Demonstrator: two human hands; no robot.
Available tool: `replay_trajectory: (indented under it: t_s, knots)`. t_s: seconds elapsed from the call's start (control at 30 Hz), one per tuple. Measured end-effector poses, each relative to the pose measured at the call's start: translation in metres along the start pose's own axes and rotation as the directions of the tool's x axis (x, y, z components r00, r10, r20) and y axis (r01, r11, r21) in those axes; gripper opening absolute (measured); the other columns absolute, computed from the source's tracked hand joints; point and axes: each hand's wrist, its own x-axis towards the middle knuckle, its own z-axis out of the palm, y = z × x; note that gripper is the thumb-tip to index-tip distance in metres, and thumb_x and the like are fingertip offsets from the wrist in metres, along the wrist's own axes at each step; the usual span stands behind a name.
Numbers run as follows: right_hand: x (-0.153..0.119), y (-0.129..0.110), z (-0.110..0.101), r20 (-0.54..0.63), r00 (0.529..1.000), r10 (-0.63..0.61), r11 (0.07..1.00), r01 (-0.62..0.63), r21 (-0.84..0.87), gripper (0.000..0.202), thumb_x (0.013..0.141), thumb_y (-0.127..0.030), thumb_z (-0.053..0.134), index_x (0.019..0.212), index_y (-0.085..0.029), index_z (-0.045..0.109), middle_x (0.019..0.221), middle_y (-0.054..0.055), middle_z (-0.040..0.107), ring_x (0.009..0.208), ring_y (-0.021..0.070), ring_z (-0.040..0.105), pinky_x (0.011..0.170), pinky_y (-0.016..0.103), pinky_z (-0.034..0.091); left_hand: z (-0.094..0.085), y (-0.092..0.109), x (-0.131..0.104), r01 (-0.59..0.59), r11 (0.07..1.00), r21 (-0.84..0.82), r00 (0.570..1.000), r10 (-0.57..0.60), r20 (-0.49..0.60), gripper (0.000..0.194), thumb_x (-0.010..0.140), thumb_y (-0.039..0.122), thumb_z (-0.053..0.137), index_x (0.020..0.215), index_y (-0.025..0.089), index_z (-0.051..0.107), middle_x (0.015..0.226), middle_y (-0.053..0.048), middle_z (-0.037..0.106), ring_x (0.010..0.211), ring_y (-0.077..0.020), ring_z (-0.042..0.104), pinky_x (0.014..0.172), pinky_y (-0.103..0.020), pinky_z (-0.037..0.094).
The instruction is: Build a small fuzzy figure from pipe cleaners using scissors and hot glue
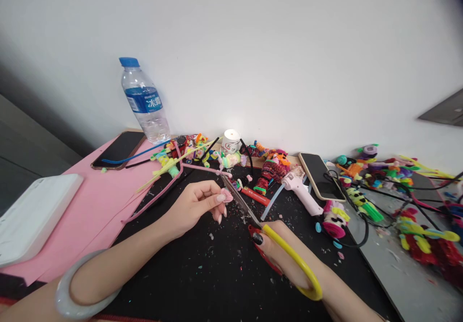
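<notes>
Black mat point(181, 274), scraps point(340, 255) near right edge: my left hand point(193, 206) pinches pink piece point(226, 195), right hand point(280, 257) grips scissors point(269, 230), cutting seemingly part-done.

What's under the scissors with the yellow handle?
Under the scissors you can see a black mat, with little scraps scattered on it. The right hand and the scissors cover part of that mat, so what lies straight beneath them is hidden.

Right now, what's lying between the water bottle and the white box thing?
In the head view, a dark phone lies between the water bottle and the white box, on pink paper, with a blue strand across it.
</notes>
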Motion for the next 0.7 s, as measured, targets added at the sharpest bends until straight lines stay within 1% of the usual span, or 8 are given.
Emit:
replay_trajectory:
  t_s: [0.1, 0.23, 0.37, 0.43, 0.5, 0.57, 0.63, 0.7]
  knots:
    - [0.002, 0.005, 0.001, -0.028, 1.0, 0.012, 1.0, -0.012, 0.009, 0.05, 0.087, -0.06, 0.035, 0.06, -0.02, 0.032, 0.055, -0.006, 0.027, 0.052, 0.0088, 0.026, 0.046, 0.022, 0.021, -0.001, 0.0, -0.001, -0.009, 1.0, -0.002, 1.0, 0.009, -0.002, 0.017, 0.081, 0.029, 0.063, 0.07, 0.016, 0.06, 0.062, 0.001, 0.065, 0.047, -0.0095, 0.058, 0.049, -0.021, 0.046]
    - [0.005, 0.006, 0.0, -0.129, 0.991, 0.037, 0.999, -0.039, -0.018, 0.046, 0.087, -0.057, 0.038, 0.059, -0.02, 0.034, 0.053, -0.006, 0.029, 0.05, 0.0092, 0.027, 0.045, 0.023, 0.021, 0.0, 0.002, -0.002, -0.029, 0.999, 0.03, 0.999, 0.03, -0.024, 0.014, 0.082, 0.027, 0.062, 0.073, 0.016, 0.062, 0.065, 0.0, 0.066, 0.049, -0.0102, 0.06, 0.05, -0.022, 0.048]
    - [0.007, 0.006, 0.002, -0.237, 0.971, 0.025, 0.99, -0.056, -0.128, 0.034, 0.085, -0.041, 0.046, 0.06, -0.019, 0.038, 0.056, -0.006, 0.031, 0.052, 0.0091, 0.027, 0.046, 0.022, 0.021, 0.003, 0.004, -0.004, -0.084, 0.99, 0.11, 0.995, 0.089, -0.04, 0.01, 0.082, 0.026, 0.061, 0.082, 0.016, 0.064, 0.071, -0.001, 0.065, 0.057, -0.0118, 0.062, 0.057, -0.025, 0.05]
    - [0.007, 0.006, 0.005, -0.278, 0.96, 0.022, 0.974, -0.083, -0.213, 0.029, 0.082, -0.031, 0.048, 0.059, -0.019, 0.036, 0.055, -0.006, 0.029, 0.052, 0.0086, 0.025, 0.046, 0.022, 0.021, 0.003, 0.005, -0.004, -0.138, 0.981, 0.135, 0.982, 0.153, -0.112, 0.01, 0.083, 0.026, 0.059, 0.084, 0.017, 0.062, 0.073, -0.001, 0.063, 0.062, -0.0124, 0.061, 0.06, -0.025, 0.05]
    - [0.006, 0.004, 0.009, -0.297, 0.955, 0.024, 0.944, -0.119, -0.309, 0.028, 0.079, -0.025, 0.05, 0.058, -0.019, 0.033, 0.053, -0.007, 0.028, 0.05, 0.0082, 0.023, 0.046, 0.022, 0.02, 0.001, 0.006, -0.002, -0.206, 0.968, 0.143, 0.939, 0.237, -0.248, 0.008, 0.084, 0.025, 0.057, 0.084, 0.019, 0.061, 0.078, 0.0, 0.061, 0.067, -0.0124, 0.06, 0.062, -0.024, 0.05]
    - [0.005, 0.003, 0.013, -0.296, 0.955, 0.02, 0.898, -0.147, -0.414, 0.027, 0.076, -0.024, 0.052, 0.057, -0.019, 0.032, 0.051, -0.007, 0.032, 0.048, 0.0081, 0.025, 0.046, 0.022, 0.02, -0.004, 0.007, 0.0, -0.271, 0.952, 0.146, 0.873, 0.306, -0.38, 0.006, 0.083, 0.024, 0.057, 0.081, 0.019, 0.06, 0.088, -0.001, 0.059, 0.075, -0.013, 0.059, 0.066, -0.024, 0.05]
    - [0.004, 0.001, 0.018, -0.287, 0.958, 0.025, 0.845, -0.174, -0.506, 0.025, 0.074, -0.026, 0.055, 0.059, -0.019, 0.036, 0.053, -0.005, 0.041, 0.048, 0.0089, 0.033, 0.048, 0.023, 0.022, -0.009, 0.008, 0.003, -0.314, 0.936, 0.162, 0.821, 0.353, -0.449, 0.008, 0.081, 0.022, 0.059, 0.074, 0.018, 0.059, 0.094, -0.001, 0.057, 0.082, -0.014, 0.059, 0.072, -0.026, 0.051]
    - [0.004, 0.001, 0.021, -0.28, 0.959, 0.042, 0.801, -0.199, -0.564, 0.022, 0.072, -0.029, 0.058, 0.061, -0.019, 0.042, 0.057, -0.003, 0.05, 0.05, 0.0109, 0.042, 0.049, 0.023, 0.025, -0.013, 0.008, 0.006, -0.321, 0.929, 0.183, 0.807, 0.369, -0.462, 0.013, 0.08, 0.021, 0.06, 0.067, 0.017, 0.058, 0.091, -0.001, 0.059, 0.084, -0.0141, 0.059, 0.075, -0.026, 0.05]
